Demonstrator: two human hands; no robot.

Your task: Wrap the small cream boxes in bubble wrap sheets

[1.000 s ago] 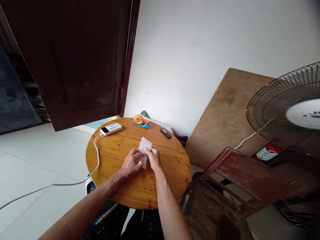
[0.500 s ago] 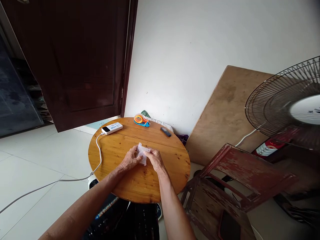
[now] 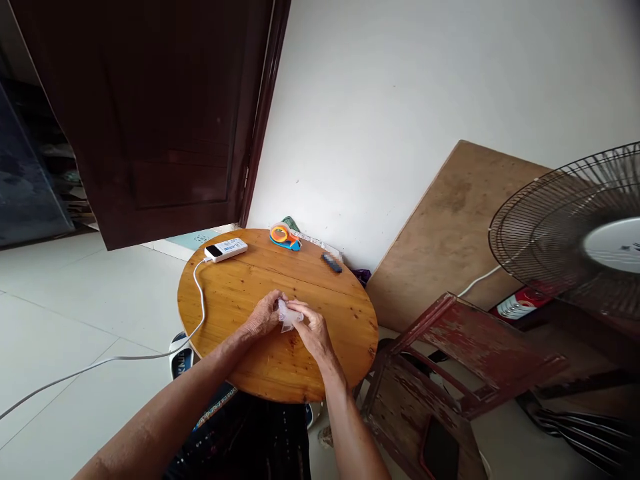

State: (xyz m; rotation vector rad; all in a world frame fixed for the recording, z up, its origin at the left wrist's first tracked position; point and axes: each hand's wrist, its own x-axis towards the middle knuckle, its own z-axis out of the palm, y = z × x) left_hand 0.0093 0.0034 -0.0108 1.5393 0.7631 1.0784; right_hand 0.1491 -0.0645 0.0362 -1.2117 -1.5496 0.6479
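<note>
Between my hands, over the middle of the round wooden table [image 3: 235, 293], is a small, crumpled translucent white plastic bag [image 3: 287, 315]. My left hand [image 3: 265, 315] is closed on its left side, fingers curled at its upper edge. From the right, my right hand [image 3: 313, 330] pinches the plastic, with the thumb over it and fingers along the top. A flap of the bag hangs down between the two hands. Parts of it are hidden by my fingers.
A white device [image 3: 226, 250] with a cable [image 3: 201, 293] lies at the table's back left. An orange and blue tape dispenser [image 3: 285, 237] and a dark, partly blurred object [image 3: 331, 263] sit behind. A worn red chair [image 3: 480, 347] and a fan [image 3: 565, 233] stand to the right.
The plastic bag was lying flatter on the table; now it is bunched up between my hands. My left fingers have curled in around its edge. The camera view has shifted slightly.
</note>
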